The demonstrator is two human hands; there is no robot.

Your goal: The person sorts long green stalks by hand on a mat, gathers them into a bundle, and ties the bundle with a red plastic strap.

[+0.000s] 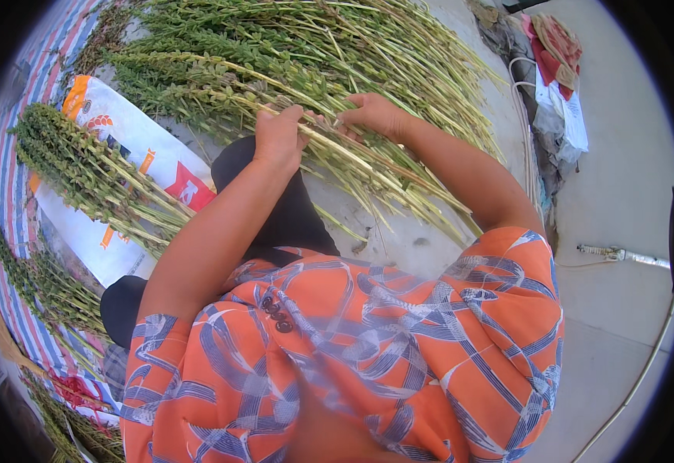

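Note:
A broad heap of cut stalks [314,52], which look like sesame, lies before me with leafy, podded tops to the left and bare stems to the right. My left hand [279,136] is closed around a few stalks [343,149] at the near edge of this heap. Just to its right, my right hand [371,117] has thumb and fingers pinched at a stem among the same stalks; its fingertips are partly hidden. Beside my left forearm, a smaller bundle of stalks [105,168] rests on a white printed woven sack [152,130].
Under the sack spreads a striped tarpaulin [10,191]. More stalks [53,289] lie at the left, near red twine [79,390]. Along the right stand a white plastic bag [562,113] and red cloth [557,49]. A cable [632,399] crosses the concrete floor [597,347].

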